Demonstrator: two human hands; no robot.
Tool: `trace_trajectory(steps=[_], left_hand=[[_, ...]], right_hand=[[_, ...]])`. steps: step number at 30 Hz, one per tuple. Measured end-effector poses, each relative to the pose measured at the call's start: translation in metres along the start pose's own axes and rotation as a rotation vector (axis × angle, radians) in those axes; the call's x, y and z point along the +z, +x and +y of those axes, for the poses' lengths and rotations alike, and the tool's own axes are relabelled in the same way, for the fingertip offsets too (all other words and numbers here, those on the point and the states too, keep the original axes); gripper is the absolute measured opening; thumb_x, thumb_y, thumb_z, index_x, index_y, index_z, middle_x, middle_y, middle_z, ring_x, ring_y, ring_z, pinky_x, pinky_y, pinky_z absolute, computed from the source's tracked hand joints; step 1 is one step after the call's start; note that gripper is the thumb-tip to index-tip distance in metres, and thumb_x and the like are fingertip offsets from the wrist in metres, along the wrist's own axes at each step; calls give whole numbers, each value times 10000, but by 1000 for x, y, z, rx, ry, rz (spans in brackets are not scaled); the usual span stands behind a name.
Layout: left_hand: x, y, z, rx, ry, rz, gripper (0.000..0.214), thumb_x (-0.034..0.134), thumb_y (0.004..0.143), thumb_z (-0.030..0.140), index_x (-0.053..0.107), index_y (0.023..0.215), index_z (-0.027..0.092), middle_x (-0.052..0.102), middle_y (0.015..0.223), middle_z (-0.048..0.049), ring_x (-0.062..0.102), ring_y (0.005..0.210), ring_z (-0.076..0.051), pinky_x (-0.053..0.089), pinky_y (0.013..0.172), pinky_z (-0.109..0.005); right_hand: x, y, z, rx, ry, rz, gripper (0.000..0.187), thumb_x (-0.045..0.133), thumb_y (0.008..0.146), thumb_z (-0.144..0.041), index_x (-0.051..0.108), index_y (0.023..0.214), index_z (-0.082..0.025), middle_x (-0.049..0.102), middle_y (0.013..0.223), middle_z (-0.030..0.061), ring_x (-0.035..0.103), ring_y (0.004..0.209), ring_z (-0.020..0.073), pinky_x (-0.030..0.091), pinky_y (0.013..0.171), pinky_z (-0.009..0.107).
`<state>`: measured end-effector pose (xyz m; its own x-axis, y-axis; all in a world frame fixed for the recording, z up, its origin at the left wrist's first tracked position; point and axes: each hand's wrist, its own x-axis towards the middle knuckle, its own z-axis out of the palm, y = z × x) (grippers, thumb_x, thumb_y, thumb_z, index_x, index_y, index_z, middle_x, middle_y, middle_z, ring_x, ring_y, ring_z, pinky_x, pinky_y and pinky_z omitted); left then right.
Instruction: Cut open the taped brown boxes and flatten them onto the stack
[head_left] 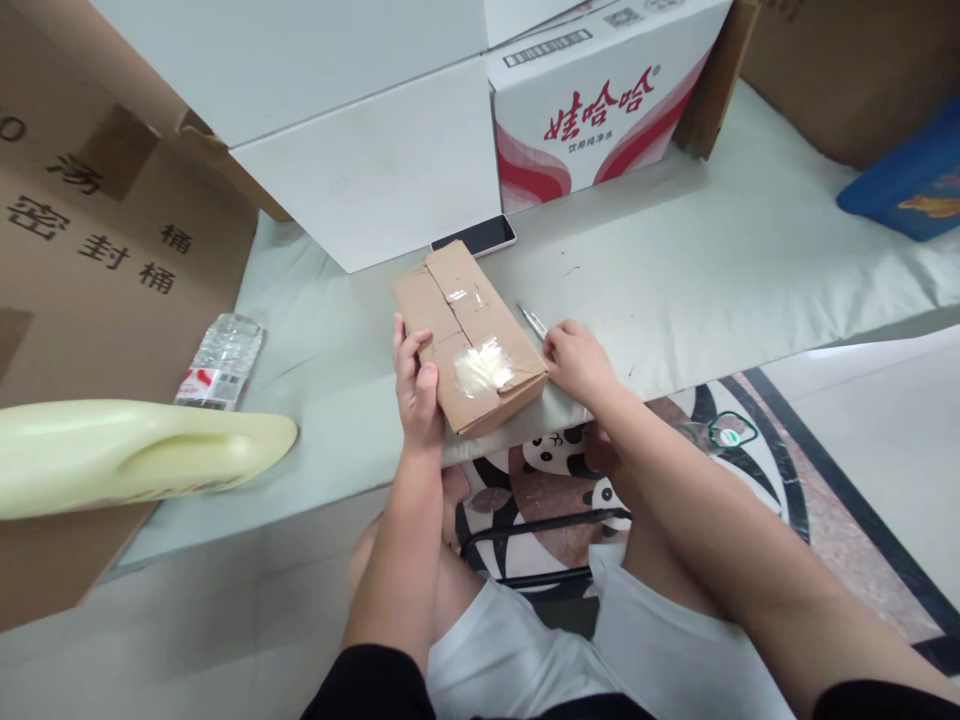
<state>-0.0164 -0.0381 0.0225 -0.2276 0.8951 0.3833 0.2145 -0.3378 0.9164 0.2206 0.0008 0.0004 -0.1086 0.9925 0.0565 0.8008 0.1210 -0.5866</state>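
A small brown cardboard box (480, 330) rests on the cloth-covered surface, its lid side up with clear tape across the seam. My left hand (418, 385) grips the box's left edge, thumb and fingers bent over the top face. Just right of the box, my right hand (577, 360) has its fingers closed on the near end of a slim silvery utility knife (532, 321). The knife lies low, at or close to the cloth, pointing away to the upper left. Most of its handle is hidden by the fingers.
Behind the box lies a dark-screened phone (480, 235), against large white cartons (382, 180) and a red-and-white water carton (600, 120). A clear plastic bottle (223, 360) and a pale yellow bottle (150, 450) are at left. A blue container (907, 185) stands right.
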Motion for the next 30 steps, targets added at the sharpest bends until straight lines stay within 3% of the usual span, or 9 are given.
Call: trace_trajectory(steps=[3,7,10,14,17,21,24,27,30], left_hand=[[1,0,-2,15,-14,-6,436,584,923,589,639,1206,262,331,1718,-82,240,1625,-298,272,1297,-444],[4,0,-4,19,-21,-11,445,577,933,602,645,1211,262,338,1713,-84,244,1624,-295,261,1305,-456],[7,1,-5,34,-31,6,470,576,928,633,650,1202,258,357,1701,-88,242,1626,-296,260,1307,-461],[12,1,-5,52,-27,30,486,565,924,666,655,1185,266,386,1682,-85,258,1620,-297,295,1292,-462],[16,1,-5,75,-23,49,493,547,928,678,655,1174,265,413,1662,-86,264,1617,-296,295,1292,-464],[18,0,-3,80,-30,63,498,535,935,677,659,1182,263,431,1646,-87,258,1619,-296,291,1295,-461],[16,-1,-2,70,-17,39,500,534,937,677,660,1193,267,429,1649,-78,258,1619,-296,288,1297,-456],[15,-1,-1,81,-18,18,489,528,949,664,654,1210,270,432,1648,-73,258,1621,-290,274,1305,-449],[15,-2,0,78,-13,15,486,506,961,664,645,1219,276,421,1655,-64,255,1622,-289,266,1308,-450]], right_hand=[[-16,1,7,113,85,37,120,588,793,-194,581,912,-200,684,873,93,572,730,208,463,684,345],[-43,-14,2,302,604,140,337,553,795,-229,530,1131,-238,704,829,4,601,630,155,448,599,287],[-60,-34,-5,258,991,160,360,547,773,-250,553,1133,-268,681,786,-33,565,551,120,435,541,262],[-68,-50,-12,92,1310,9,302,561,773,-283,596,1070,-320,626,757,-43,522,543,119,435,514,263],[-65,-51,-19,-24,1351,-60,299,565,860,-312,579,1143,-407,637,872,-51,453,513,103,397,473,250],[-58,-51,-30,-133,1213,-55,335,533,918,-371,546,1250,-411,669,1023,-13,622,651,139,533,589,324],[-57,-54,-39,-231,1140,-26,344,585,926,-424,521,1262,-384,671,879,-34,683,723,164,582,680,351],[-56,-59,-49,-213,1224,18,304,653,908,-569,535,1026,-315,580,624,-77,575,530,132,491,516,265],[-53,-64,-57,-113,1231,73,413,671,890,-649,506,885,-271,585,577,-73,471,427,93,345,402,219]])
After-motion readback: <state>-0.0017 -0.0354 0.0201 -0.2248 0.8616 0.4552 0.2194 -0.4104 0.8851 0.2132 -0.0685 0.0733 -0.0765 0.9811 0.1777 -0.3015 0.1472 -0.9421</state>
